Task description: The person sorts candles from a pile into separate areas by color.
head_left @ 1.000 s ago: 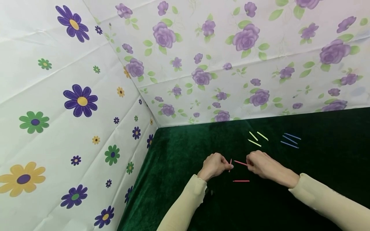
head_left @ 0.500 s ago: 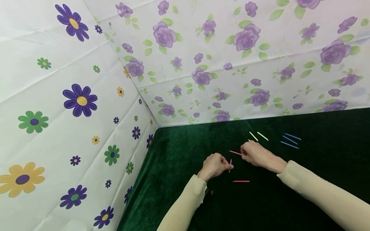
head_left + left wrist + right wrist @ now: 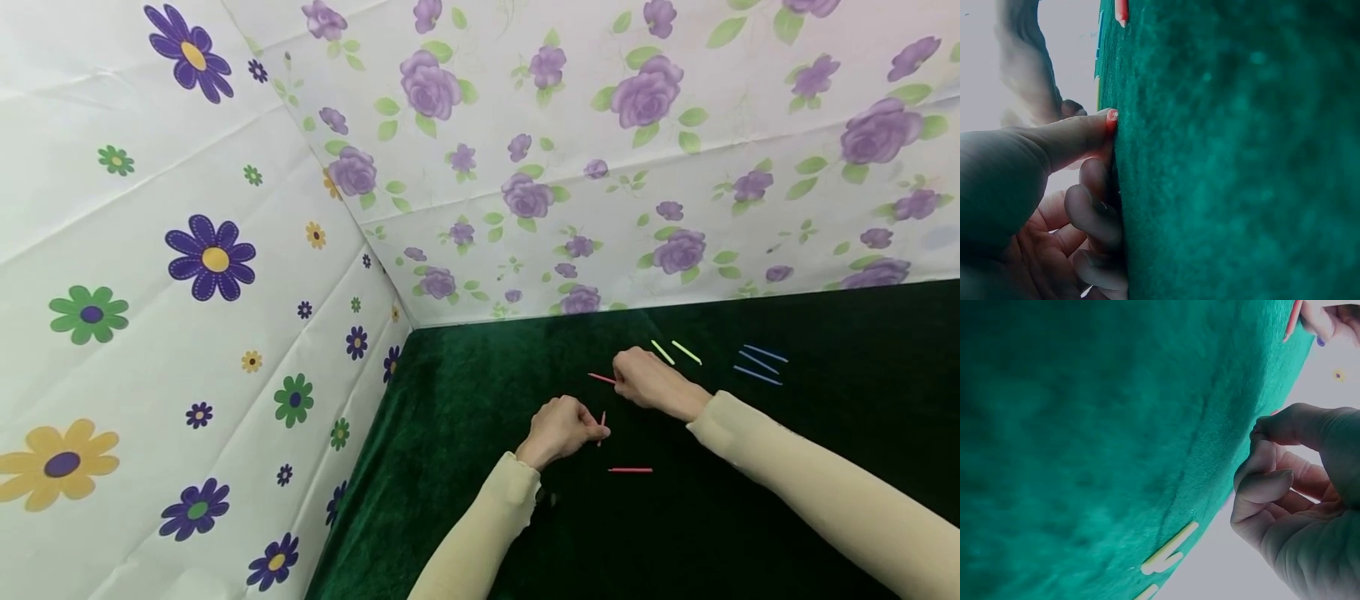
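Observation:
My left hand pinches a thin pink stick between thumb and finger, low against the green cloth. Only the tip of that stick shows past the thumb in the left wrist view. Farther back and to the right, my right hand grips a second pink stick by one end, its free end pointing left. Whether this stick touches the cloth I cannot tell. A third pink stick lies sideways on the cloth, nearer to me than the left hand.
Yellow sticks lie behind the right hand, which hides one in the head view; three yellow sticks show in the right wrist view. Farther right are three blue sticks. Flower-printed sheets border the green cloth at the left and back.
My right hand has moved left and away from me with its pink stick, now covering one yellow stick. The left hand keeps its place on its own stick.

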Action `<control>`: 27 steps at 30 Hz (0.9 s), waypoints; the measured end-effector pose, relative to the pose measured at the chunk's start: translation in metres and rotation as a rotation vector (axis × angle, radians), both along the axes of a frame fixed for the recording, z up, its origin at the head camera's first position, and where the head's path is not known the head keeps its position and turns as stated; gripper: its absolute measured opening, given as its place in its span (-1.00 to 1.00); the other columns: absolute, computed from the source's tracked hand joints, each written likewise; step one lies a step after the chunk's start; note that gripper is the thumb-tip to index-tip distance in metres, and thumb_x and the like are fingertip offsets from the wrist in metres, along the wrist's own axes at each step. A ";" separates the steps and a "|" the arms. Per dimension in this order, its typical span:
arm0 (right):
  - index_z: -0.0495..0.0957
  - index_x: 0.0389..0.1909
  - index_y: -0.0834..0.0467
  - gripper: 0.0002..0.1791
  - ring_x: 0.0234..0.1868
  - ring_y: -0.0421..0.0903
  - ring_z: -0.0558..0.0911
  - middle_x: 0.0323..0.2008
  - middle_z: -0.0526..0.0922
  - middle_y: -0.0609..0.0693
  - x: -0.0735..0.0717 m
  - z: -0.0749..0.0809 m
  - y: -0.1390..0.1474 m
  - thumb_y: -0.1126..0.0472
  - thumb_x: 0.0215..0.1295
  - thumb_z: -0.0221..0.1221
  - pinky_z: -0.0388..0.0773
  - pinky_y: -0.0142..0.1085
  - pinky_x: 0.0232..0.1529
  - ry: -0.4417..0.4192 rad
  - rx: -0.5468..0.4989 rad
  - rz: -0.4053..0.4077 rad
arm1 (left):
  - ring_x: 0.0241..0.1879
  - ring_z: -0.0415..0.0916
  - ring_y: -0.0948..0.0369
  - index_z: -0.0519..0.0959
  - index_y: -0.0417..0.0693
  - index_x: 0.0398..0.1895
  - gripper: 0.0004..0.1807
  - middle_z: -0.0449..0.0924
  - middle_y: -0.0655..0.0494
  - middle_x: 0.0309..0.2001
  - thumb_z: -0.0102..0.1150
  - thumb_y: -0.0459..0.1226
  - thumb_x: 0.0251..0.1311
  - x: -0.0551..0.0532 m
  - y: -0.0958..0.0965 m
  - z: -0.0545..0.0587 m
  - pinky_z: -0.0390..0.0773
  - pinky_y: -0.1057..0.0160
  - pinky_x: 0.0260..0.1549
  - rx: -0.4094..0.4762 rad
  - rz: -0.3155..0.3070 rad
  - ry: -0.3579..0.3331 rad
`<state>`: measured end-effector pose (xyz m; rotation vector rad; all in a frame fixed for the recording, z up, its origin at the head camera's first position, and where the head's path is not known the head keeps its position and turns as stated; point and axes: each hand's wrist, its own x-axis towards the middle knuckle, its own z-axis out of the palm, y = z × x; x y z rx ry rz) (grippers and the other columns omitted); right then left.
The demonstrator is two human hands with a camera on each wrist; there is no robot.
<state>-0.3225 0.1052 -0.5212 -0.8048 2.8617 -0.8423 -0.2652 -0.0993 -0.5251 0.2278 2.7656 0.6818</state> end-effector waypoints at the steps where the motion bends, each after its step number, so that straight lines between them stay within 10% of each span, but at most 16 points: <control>1: 0.43 -0.72 0.06 -0.53 -0.70 -0.23 0.34 -0.73 0.35 -0.13 -0.002 0.000 -0.001 0.46 0.34 0.28 0.23 -0.38 -0.59 -0.004 0.001 -0.002 | -0.56 0.43 0.29 0.76 0.23 -0.62 -0.63 0.62 0.33 -0.56 0.51 0.08 0.33 0.000 0.000 0.000 0.36 0.30 -0.48 0.002 -0.001 0.001; 27: 0.50 -0.75 0.06 -0.53 -0.71 -0.21 0.39 -0.75 0.41 -0.12 -0.022 -0.003 -0.009 0.39 0.38 0.31 0.30 -0.36 -0.60 -0.050 -0.020 -0.054 | -0.50 0.43 0.29 0.76 0.21 -0.62 -0.64 0.63 0.34 -0.50 0.53 0.07 0.31 0.001 0.000 0.002 0.37 0.29 -0.37 0.008 0.019 -0.013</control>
